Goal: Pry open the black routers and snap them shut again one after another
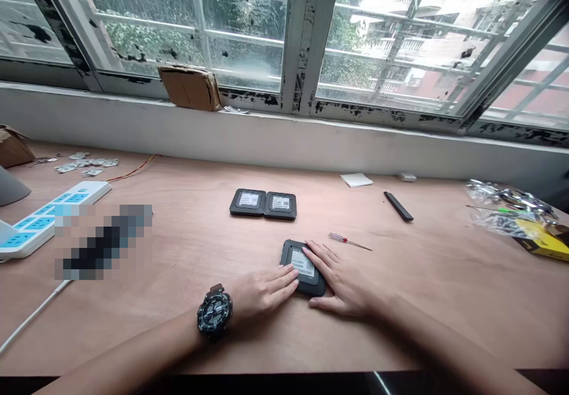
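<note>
One wooden bench [186, 300] runs under a window sill, and every place below is told from the near device [303, 264], a flat black case with a white label that lies on the bench close to its near edge.

One white power strip [48, 214] with blue sockets lies far to the left of it. One clear plastic bag [502, 205] sits far to its right and farther back, holding shiny metal parts and a thin green piece. A yellow box [540, 241] touches the bag's near side; what is in it cannot be told. One closed cardboard parcel [190, 86] leans on the sill, well behind and to the left.

There are three black cases in all. The other two [263, 204] lie side by side, touching, just behind the near device and slightly left.

Two hands rest on the near device. The left hand [267, 291], with a watch [214, 312] on its wrist, lies flat with its fingers stretched together and their tips on the case's left edge. The right hand [344, 285] lies flat and spread, with its fingers over the right edge. Neither closes around it.

One black bar [398, 206] lies behind and to the right. One white pad [356, 180] lies farther back still. One red-handled screwdriver [349, 241] lies just right of the case, beyond the right fingertips. A scatter of small white pieces [84, 163], too small to count, lies far back on the left.
</note>
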### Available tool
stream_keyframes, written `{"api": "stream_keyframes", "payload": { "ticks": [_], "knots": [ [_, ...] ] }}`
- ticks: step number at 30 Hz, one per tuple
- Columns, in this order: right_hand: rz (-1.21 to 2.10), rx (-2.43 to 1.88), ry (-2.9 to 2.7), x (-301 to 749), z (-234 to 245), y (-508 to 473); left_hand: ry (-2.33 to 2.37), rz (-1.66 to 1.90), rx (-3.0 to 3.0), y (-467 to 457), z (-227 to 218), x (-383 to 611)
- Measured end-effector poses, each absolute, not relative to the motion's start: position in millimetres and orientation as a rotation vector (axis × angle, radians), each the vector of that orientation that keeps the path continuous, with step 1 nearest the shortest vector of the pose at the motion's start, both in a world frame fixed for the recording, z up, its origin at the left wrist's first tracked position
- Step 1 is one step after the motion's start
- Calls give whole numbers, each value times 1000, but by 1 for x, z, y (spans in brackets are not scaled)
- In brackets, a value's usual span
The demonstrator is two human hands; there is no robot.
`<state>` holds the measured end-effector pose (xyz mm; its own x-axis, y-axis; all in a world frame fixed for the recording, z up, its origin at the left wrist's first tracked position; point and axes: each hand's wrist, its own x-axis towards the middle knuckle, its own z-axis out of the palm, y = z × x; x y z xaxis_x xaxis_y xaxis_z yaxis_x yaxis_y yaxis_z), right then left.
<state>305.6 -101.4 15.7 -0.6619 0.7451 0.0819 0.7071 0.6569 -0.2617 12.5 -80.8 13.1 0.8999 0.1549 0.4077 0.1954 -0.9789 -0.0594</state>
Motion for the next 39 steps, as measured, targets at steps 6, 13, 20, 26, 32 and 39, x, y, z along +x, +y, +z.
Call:
{"api": "stream_keyframes", "payload": {
  "ticks": [6,13,20,26,32,39],
  "knots": [
    [120,-1104,-2737,315,12,-94,-254,-697,-2981,-73,7,11],
    [-351,-1534,-2206,356,-2,-62,-478,-775,-2969,-44,6,-8],
    [-141,-1540,-2003,357,6,-58,-662,-614,-3182,-43,7,-8],
    [616,-1148,-1551,316,43,-56,-701,-626,-3214,-51,8,-1],
    [803,-961,-1483,281,39,-59,-686,-629,-3162,-53,9,-2],
    [852,-974,-1472,277,24,-63,-691,-638,-3173,-53,8,-3]
  ]
}}
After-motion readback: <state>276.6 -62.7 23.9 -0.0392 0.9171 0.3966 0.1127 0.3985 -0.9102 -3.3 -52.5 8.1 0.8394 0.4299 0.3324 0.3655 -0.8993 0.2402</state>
